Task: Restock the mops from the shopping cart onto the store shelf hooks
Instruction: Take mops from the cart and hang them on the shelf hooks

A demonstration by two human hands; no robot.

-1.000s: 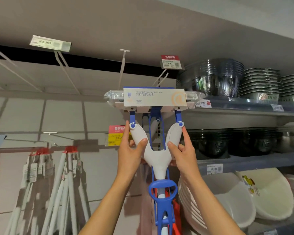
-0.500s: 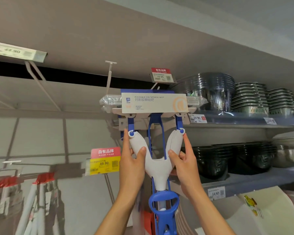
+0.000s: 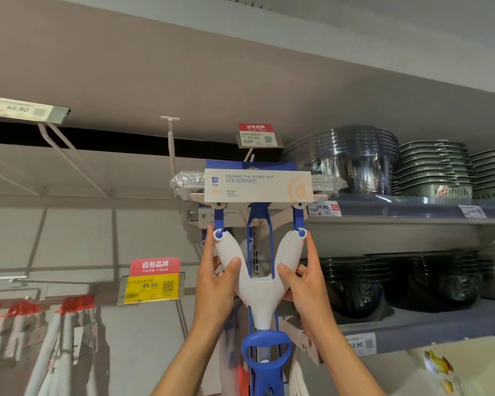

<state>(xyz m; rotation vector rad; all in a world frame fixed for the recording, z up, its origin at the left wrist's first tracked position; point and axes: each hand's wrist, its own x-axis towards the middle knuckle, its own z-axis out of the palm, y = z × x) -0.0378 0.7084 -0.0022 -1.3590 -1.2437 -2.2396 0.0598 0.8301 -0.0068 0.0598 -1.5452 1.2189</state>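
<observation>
Both hands are up on the mop (image 3: 258, 292), holding it by the white Y-shaped yoke just under the head. Left hand (image 3: 216, 284) wraps the left arm of the yoke: thumb pressed across the front, index finger stretched straight up along the outer edge to the blue pivot, the other fingers tucked behind it. Right hand (image 3: 306, 284) mirrors that on the right arm, thumb in front, index finger pointing up to the pivot on that side, the rest curled round the back. So neither hand is loose; both have a proper grip on the mop.

The mop is upright, head at the top, raised in front of the pegboard wall. Its label card (image 3: 257, 185) reads "FOLDABLE PVA SPONGE MOP" and the plastic-wrapped sponge pokes out either side of it. The head sits right below the red 19.90 tag (image 3: 255, 134), whose hook (image 3: 249, 155) runs down behind the card. Can't really tell if the mop is on the hook, the card hides that bit.

Another mop head seems to hang just behind it. Bowls (image 3: 352, 158) are stacked on the shelf to the right, and a yellow 49.90 tag (image 3: 152, 284) hangs lower left.
</observation>
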